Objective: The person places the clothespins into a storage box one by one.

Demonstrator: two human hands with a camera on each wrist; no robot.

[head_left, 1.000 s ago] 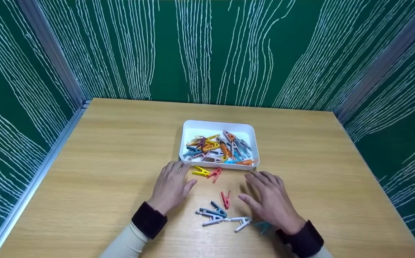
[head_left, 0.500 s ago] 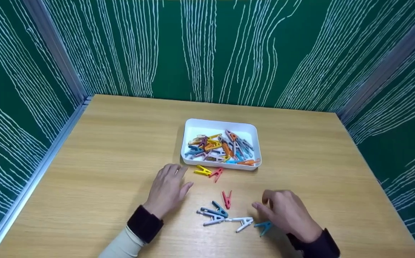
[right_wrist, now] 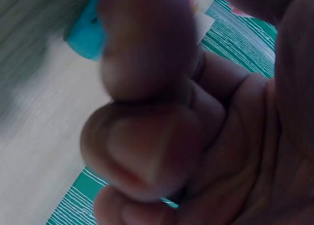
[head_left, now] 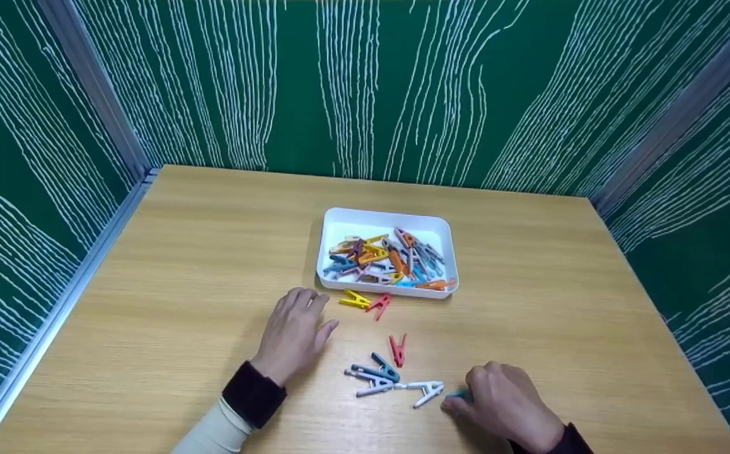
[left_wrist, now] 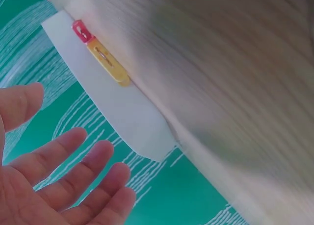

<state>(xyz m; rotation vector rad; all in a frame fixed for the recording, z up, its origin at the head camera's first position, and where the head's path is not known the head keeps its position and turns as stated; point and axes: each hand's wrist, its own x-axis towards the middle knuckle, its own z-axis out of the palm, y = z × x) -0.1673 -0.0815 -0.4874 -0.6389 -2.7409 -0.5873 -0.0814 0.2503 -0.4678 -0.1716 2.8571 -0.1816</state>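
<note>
My right hand (head_left: 505, 403), fingers curled, pinches a teal clothespin (head_left: 459, 395) low on the table's right side. In the right wrist view the teal clothespin (right_wrist: 88, 31) shows beside the index finger, which hides much of it. Just left of it lies a white clothespin (head_left: 427, 391), touching a pale lilac clothespin (head_left: 374, 383). A dark teal clothespin (head_left: 377, 369) and a red clothespin (head_left: 398, 351) lie above these. My left hand (head_left: 292, 331) holds nothing, its fingers relaxed, left of a yellow clothespin (head_left: 355, 299) that meets another red clothespin (head_left: 379, 306).
A white tray (head_left: 365, 221) with several mixed-colour clothespins stands behind the yellow and red pair. The wooden table (head_left: 214, 239) reaches back to green walls (head_left: 289, 94) with white lines.
My right hand has drawn back towards the near right, away from the tray's front, and closed its fingers on the teal clothespin. The left hand has barely shifted.
</note>
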